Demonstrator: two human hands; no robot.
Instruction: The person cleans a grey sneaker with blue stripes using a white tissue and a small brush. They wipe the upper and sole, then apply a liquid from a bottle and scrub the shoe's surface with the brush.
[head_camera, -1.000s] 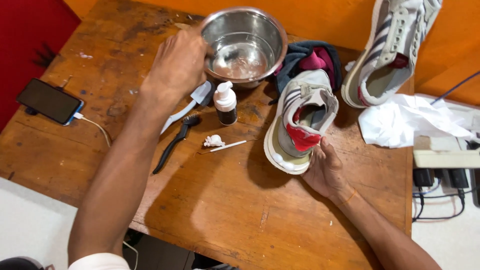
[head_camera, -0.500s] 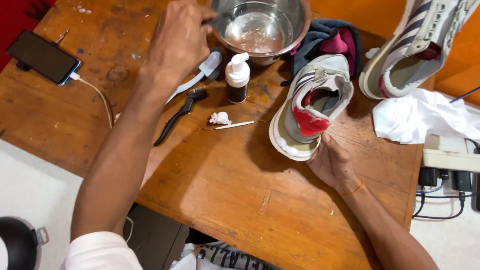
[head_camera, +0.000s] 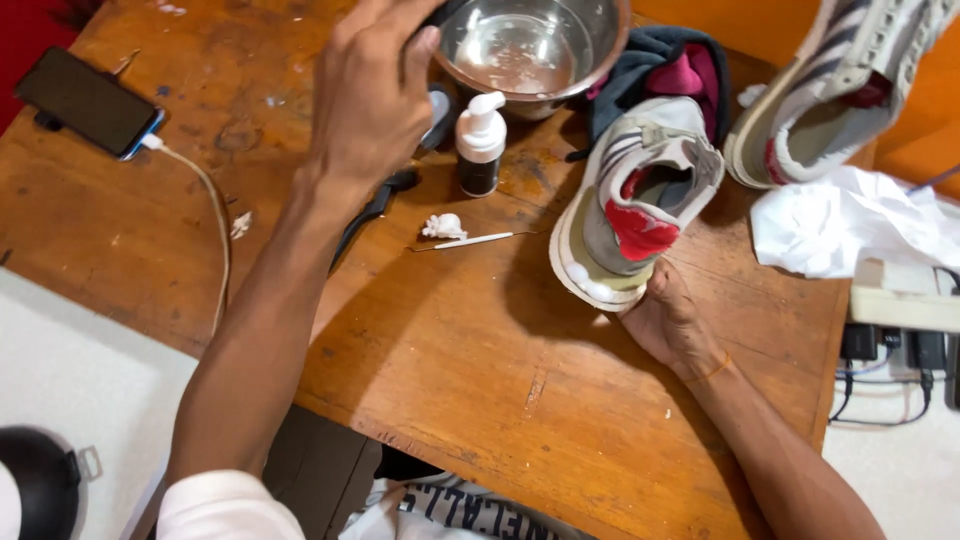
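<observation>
My left hand reaches across the wooden table to a steel bowl with a little water in it, and its fingers curl over the bowl's left rim. My right hand grips the heel of a grey and white sneaker with a red lining, propped up on its heel end. A small white pump bottle stands just in front of the bowl. A brush with a black handle lies partly hidden under my left wrist.
A cotton wad and a thin white stick lie mid-table. A phone on a white cable sits far left. A second sneaker, crumpled white paper, a dark cloth and a power strip are on the right.
The view has drifted up and to the right over the table. Both hands stay put: the left at the bowl's rim, the right on the sneaker's heel.
</observation>
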